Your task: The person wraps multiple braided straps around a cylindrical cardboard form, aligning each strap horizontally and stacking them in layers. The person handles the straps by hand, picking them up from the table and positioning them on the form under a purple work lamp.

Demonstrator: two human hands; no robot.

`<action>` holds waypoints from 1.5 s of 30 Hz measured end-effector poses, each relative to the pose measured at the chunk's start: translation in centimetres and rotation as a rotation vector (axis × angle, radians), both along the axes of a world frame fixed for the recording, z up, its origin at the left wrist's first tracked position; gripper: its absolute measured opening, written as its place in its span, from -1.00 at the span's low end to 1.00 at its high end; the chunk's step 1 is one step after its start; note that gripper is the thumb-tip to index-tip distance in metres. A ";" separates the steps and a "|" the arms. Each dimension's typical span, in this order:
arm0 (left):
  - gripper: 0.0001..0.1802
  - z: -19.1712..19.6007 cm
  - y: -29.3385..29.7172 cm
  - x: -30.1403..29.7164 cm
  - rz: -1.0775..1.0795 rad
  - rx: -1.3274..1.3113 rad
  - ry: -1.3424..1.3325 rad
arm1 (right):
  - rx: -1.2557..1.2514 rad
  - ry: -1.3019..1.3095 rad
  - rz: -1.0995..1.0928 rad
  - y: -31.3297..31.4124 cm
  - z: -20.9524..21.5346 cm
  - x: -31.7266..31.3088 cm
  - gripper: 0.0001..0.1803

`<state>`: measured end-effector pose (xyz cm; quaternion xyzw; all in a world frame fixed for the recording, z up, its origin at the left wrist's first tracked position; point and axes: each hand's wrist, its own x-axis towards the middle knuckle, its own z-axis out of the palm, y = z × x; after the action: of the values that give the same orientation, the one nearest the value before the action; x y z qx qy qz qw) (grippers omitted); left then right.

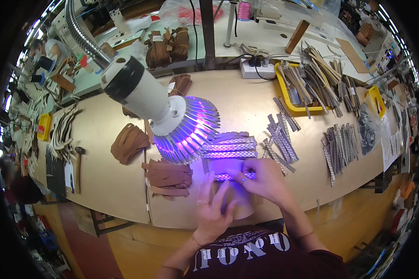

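Under the violet glow of a lamp, a silver-and-grey braided strap lies crosswise at the near edge of the table. My right hand has curled fingers closed on its right part, covering that end. At the strap's left end is my left hand, fingers spread and palm partly turned up, its fingertips close to the strap; whether they touch it I cannot tell. Just beyond my hands rests a stack of similar braided straps, partly hidden by the lamp's finned head. A bundle of flat brown strips sits left of my left hand.
Loose braided straps and a row of them lie to the right. Beyond stands a yellow tray of strips. A brown bundle, a hammer and pale strips are at left. The lamp hangs low over the work.
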<state>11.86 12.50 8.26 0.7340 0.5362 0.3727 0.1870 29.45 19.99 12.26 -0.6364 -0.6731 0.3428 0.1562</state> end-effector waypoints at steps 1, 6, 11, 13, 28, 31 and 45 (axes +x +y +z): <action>-0.48 -0.1 0.3 0.1 -0.033 -0.029 -0.007 | 0.003 -0.022 0.023 0.5 0.0 -0.1 -0.42; -0.50 -0.3 0.6 0.1 -0.092 -0.088 0.003 | 0.048 0.018 -0.005 0.2 0.3 0.2 -0.44; -0.49 -0.3 0.7 0.0 -0.098 -0.098 0.044 | -0.078 0.116 -0.048 -0.3 1.9 2.3 -0.49; -0.48 -0.2 0.7 0.1 -0.106 -0.085 0.050 | -0.099 0.150 -0.049 -0.4 2.7 2.7 -0.53; -0.45 0.2 0.9 0.3 -0.111 -0.121 0.086 | -0.042 0.258 -0.105 -0.7 1.3 3.5 -0.62; -0.49 0.3 0.9 0.4 -0.114 -0.130 0.074 | -0.069 0.250 -0.117 -0.7 0.4 3.8 -0.61; -0.44 0.2 0.9 0.2 -0.116 -0.135 0.136 | -0.125 0.383 -0.132 -1.2 -3.3 3.9 -0.56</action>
<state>12.02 13.39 8.44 0.7729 0.5283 0.2737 0.2206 33.38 18.75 9.00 -0.6107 -0.5654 0.4878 0.2636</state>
